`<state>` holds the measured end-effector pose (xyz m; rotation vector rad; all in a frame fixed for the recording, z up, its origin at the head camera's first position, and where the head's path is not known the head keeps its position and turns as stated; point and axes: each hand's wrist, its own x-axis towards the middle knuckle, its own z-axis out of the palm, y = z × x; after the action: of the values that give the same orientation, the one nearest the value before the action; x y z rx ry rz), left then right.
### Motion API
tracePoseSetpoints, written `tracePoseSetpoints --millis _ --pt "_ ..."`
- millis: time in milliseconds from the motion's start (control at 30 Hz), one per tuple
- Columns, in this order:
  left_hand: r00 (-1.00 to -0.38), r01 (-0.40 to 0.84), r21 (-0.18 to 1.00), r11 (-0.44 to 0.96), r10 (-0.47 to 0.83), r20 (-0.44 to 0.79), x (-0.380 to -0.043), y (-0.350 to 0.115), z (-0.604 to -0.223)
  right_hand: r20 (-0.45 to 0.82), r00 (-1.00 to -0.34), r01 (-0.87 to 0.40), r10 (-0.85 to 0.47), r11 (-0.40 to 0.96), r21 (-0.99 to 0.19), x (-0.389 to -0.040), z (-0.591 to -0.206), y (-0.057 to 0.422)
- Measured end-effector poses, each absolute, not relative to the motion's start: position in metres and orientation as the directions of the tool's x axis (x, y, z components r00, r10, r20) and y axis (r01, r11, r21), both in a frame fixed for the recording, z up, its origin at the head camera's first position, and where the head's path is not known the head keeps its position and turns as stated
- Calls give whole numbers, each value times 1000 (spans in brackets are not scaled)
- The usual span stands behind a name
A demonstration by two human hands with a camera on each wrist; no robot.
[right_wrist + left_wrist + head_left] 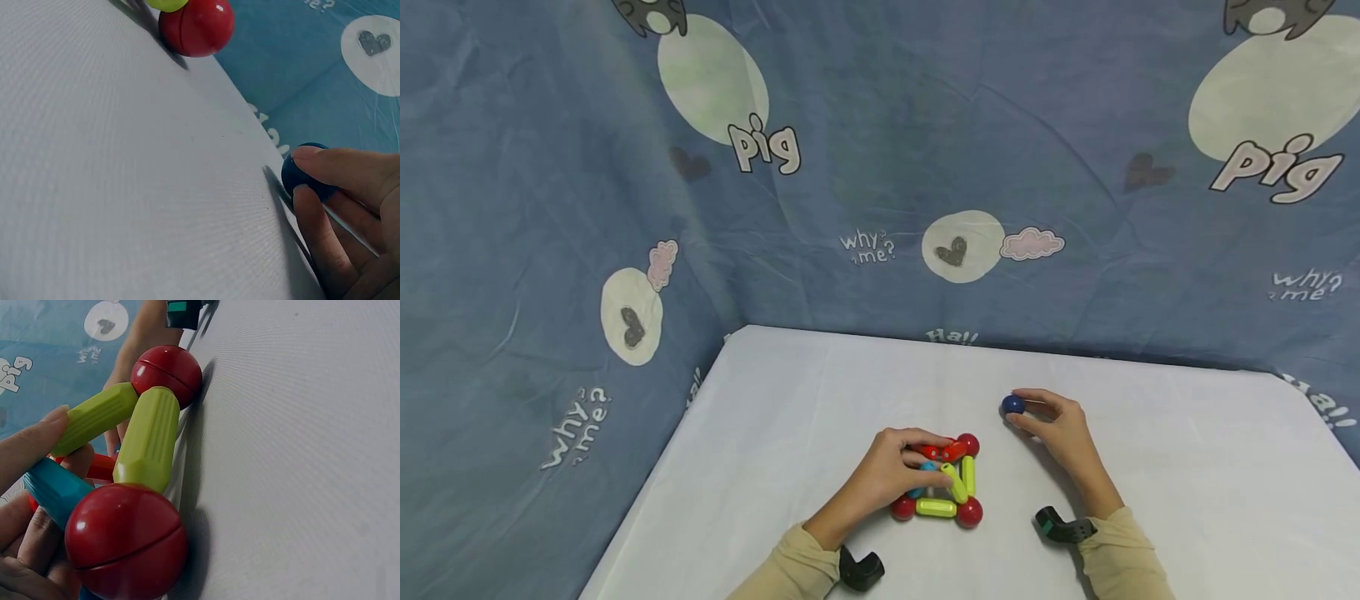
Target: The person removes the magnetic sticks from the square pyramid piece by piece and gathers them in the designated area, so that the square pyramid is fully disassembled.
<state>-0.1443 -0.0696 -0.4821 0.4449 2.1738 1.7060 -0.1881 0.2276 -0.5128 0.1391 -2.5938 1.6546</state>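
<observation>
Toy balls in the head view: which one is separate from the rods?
The dark blue ball, held in the right hand; the three visible red balls each adjoin rods.

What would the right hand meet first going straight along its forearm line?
Probably the blue backdrop: past the dark blue ball the right hand holds, that line crosses only white tabletop; depth is unclear.

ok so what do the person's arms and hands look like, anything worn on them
The left hand and right hand are ungloved. Long beige fabric sleeves cover the forearms. At each cuff sits a curved black wrist camera; the right one shows a green patch.
</observation>
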Motion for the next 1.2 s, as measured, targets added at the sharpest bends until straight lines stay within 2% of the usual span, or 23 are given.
tracePoseSetpoints --millis 800,933,1033,1100,1200 --pt "-893 45 970 240 444 -68 -143 -70 -480 144 -988 -149 -51 511 -847 -190 -518 227" --pt "-892 38 972 232 445 -71 -143 -69 -481 215 -976 -176 43 429 -886 -187 -509 224" --pt "-890 37 973 227 451 -71 -143 -68 -482 336 -937 -288 99 329 -899 -181 -496 218" --pt "-889 32 975 222 452 -73 -143 -68 -482 411 -911 -379 44 304 -874 -175 -488 212" --pt "-890 28 978 209 451 -71 -143 -68 -481 426 -885 -466 -190 316 -827 -161 -482 201"
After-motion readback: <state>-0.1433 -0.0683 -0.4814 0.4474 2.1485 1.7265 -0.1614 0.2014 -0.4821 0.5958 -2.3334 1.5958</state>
